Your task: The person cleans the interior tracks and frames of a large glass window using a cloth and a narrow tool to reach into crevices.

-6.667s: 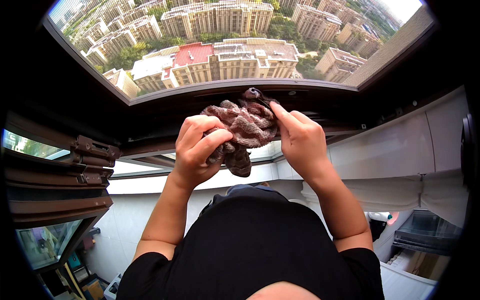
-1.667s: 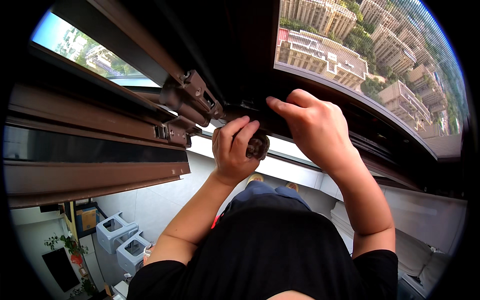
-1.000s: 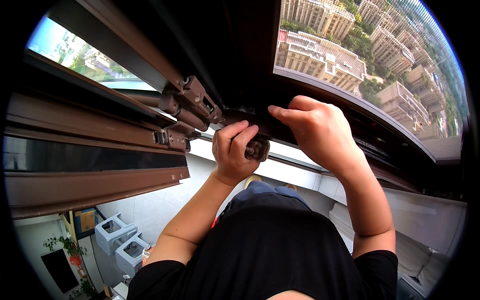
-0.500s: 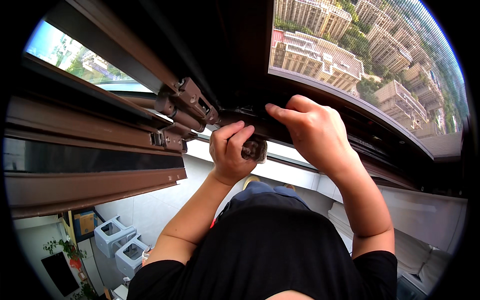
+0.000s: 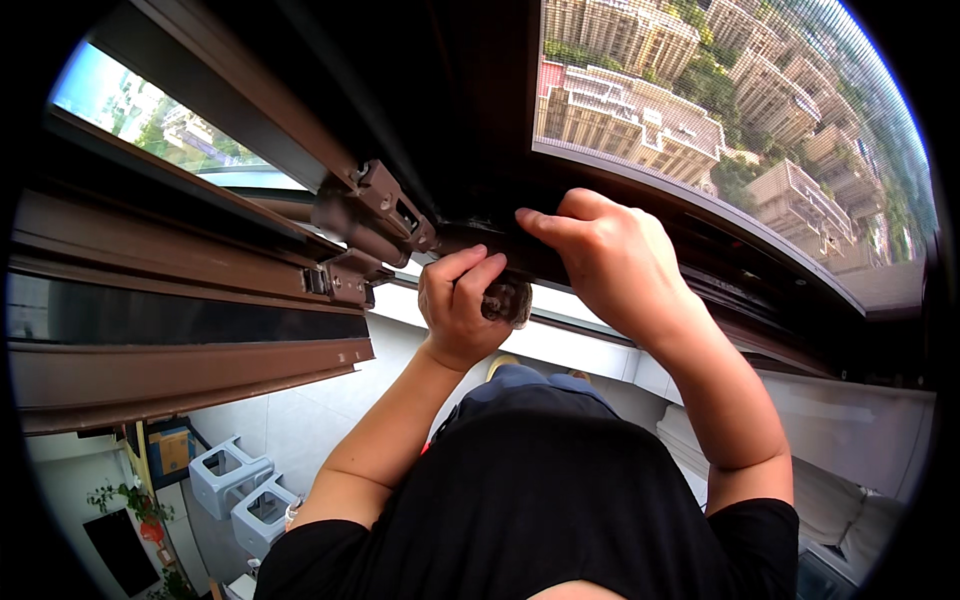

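My left hand (image 5: 459,305) grips a crumpled, dark-stained cloth (image 5: 508,302), which sticks out on the right side of the palm. Two of its fingertips rest against the brown window frame (image 5: 508,256). To its right, my right hand (image 5: 618,245) is over the same frame, with one finger stretched left to the dark inner edge. Its other fingers curl under, so whatever they hold, if anything, is hidden. Just left of my left hand sits a brown metal hinge (image 5: 380,215) joining the frame to the opened sash (image 5: 180,260).
A screened pane (image 5: 640,100) at the upper right shows buildings far below. White ledge (image 5: 575,345) runs under the frame. Grey plastic stools (image 5: 230,475), a potted plant (image 5: 135,495) and a cardboard box (image 5: 175,448) stand at the lower left. Pale folded fabric (image 5: 830,490) lies at the lower right.
My right hand has slid slightly left along the frame, its outstretched finger nearer to my left hand. The left hand and its cloth stay nearly in place.
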Action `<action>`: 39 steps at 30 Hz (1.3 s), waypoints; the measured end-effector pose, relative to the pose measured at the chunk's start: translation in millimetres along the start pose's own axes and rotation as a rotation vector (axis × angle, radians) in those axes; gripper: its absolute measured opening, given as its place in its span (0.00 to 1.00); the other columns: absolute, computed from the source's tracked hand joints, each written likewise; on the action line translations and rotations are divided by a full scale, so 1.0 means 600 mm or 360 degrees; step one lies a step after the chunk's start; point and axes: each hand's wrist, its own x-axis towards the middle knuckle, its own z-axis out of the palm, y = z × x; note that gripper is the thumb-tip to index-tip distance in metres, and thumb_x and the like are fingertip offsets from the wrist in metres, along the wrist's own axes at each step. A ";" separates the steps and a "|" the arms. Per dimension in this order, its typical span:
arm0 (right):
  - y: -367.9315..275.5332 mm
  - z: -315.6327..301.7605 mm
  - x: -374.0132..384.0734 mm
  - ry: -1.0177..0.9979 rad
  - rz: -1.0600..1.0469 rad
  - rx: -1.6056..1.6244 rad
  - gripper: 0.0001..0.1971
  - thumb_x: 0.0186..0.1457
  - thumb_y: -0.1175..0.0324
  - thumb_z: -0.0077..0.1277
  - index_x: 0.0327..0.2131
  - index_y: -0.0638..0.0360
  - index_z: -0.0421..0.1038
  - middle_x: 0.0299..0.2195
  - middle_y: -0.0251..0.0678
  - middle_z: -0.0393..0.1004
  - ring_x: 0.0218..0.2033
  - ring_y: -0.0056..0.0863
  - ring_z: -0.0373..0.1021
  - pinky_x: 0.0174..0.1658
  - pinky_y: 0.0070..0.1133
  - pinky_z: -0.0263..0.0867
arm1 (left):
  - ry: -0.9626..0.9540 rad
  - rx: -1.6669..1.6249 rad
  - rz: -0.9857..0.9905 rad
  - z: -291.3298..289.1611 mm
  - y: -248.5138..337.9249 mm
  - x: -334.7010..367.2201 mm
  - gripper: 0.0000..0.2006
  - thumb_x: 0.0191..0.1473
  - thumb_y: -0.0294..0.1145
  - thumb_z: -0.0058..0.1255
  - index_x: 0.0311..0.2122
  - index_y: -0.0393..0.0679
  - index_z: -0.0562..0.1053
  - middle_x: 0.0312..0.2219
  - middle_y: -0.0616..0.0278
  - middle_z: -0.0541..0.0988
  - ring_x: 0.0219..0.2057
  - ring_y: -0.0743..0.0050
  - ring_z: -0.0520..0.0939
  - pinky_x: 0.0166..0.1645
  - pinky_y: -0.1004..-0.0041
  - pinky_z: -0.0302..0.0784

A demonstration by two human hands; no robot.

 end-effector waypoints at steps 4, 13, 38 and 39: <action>-0.004 -0.006 0.005 -0.0141 0.0027 0.0009 0.16 0.42 0.76 0.48 0.37 0.51 0.75 0.23 0.37 0.67 0.24 0.35 0.71 0.26 0.27 0.67 | 0.0015 -0.0018 -0.0006 0.001 0.002 0.002 0.25 0.30 0.26 0.62 0.39 0.43 0.68 0.38 0.56 0.68 0.38 0.61 0.71 0.41 0.70 0.70; -0.007 -0.006 0.000 -0.0098 0.0052 -0.0081 0.16 0.42 0.75 0.48 0.37 0.50 0.76 0.22 0.36 0.67 0.23 0.35 0.70 0.26 0.27 0.67 | 0.0007 -0.0050 0.0003 0.001 -0.001 0.002 0.26 0.29 0.24 0.62 0.40 0.43 0.68 0.38 0.56 0.68 0.38 0.61 0.71 0.40 0.71 0.70; 0.011 -0.046 -0.009 0.0018 0.0088 0.0425 0.12 0.44 0.78 0.52 0.35 0.56 0.75 0.20 0.35 0.69 0.22 0.34 0.68 0.26 0.25 0.64 | -0.0179 -0.0278 -0.0254 -0.030 0.008 0.020 0.27 0.27 0.22 0.61 0.40 0.43 0.69 0.40 0.55 0.66 0.38 0.61 0.71 0.41 0.70 0.70; 0.005 -0.043 -0.021 0.0135 0.0173 0.0708 0.13 0.42 0.77 0.56 0.35 0.60 0.74 0.20 0.34 0.67 0.18 0.29 0.65 0.23 0.22 0.62 | -0.0178 -0.0329 -0.0389 -0.044 0.025 0.026 0.26 0.27 0.22 0.61 0.40 0.43 0.69 0.40 0.55 0.66 0.38 0.61 0.71 0.41 0.71 0.69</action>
